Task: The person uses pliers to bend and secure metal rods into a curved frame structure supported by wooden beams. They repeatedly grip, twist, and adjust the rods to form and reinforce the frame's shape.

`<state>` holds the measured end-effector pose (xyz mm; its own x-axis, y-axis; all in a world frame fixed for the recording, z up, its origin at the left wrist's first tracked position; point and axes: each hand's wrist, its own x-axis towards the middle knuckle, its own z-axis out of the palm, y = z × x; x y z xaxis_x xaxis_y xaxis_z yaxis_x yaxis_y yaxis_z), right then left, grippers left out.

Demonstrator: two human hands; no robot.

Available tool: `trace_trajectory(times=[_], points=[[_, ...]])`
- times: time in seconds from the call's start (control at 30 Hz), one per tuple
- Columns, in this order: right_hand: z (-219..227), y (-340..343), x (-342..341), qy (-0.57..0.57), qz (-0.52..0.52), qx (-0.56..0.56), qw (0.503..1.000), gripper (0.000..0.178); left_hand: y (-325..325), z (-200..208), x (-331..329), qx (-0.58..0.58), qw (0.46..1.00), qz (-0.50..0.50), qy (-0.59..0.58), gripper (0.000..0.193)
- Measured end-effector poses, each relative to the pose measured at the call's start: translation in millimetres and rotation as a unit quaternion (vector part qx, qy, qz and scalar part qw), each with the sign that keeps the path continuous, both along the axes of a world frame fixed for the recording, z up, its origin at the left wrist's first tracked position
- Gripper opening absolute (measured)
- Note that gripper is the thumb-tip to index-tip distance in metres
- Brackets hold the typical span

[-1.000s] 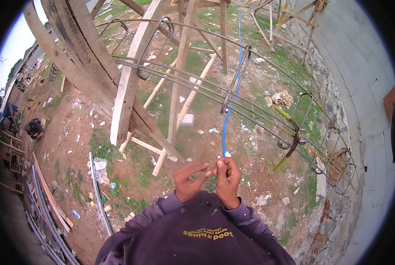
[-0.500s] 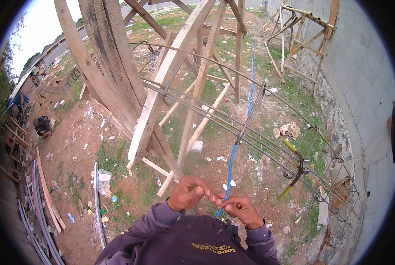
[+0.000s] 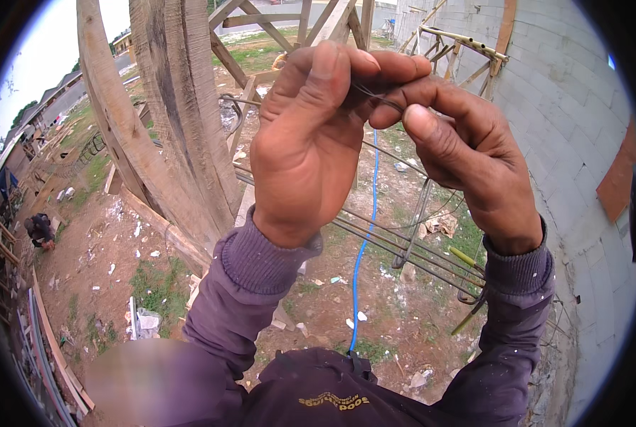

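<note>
My left hand (image 3: 300,153) and my right hand (image 3: 478,156) are raised close together, their fingertips meeting. Between the fingers of both hands runs a thin dark tie wire (image 3: 378,98); its ends are mostly hidden. Below and behind them stretches a rebar cage (image 3: 375,242) of long steel rods with bent stirrups, partly covered by my hands. A pair of pincers with yellow-green handles (image 3: 465,257) hangs on the cage rods, beside my right forearm.
Thick wooden posts (image 3: 183,92) stand at the left. A grey block wall (image 3: 567,121) rises at the right. A blue hose (image 3: 357,274) crosses the littered ground. A crouching person (image 3: 40,231) is far left, near long metal and wooden strips (image 3: 55,349).
Both hands have risen from near my chest to in front of the view, keeping their fingers together. The pincers stay on the cage, and the view has shifted.
</note>
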<state>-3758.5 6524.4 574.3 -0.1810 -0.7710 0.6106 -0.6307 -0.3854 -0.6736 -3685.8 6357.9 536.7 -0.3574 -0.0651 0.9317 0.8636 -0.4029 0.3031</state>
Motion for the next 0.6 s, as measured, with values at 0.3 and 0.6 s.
trace_trajectory(times=[0.3, 0.6], points=[[23.4, -87.7, -43.7, 0.243, -0.195, 0.113, 0.943, 0.027, -91.9, 27.6, -39.6, -0.018, 0.954, 0.220, -0.204, 0.016], [-5.4, -139.0, -81.3, 0.580, -0.238, 0.044, 0.778, 0.011, -166.5, -14.0, -84.2, -0.218, 0.571, 0.640, -0.466, 0.035]])
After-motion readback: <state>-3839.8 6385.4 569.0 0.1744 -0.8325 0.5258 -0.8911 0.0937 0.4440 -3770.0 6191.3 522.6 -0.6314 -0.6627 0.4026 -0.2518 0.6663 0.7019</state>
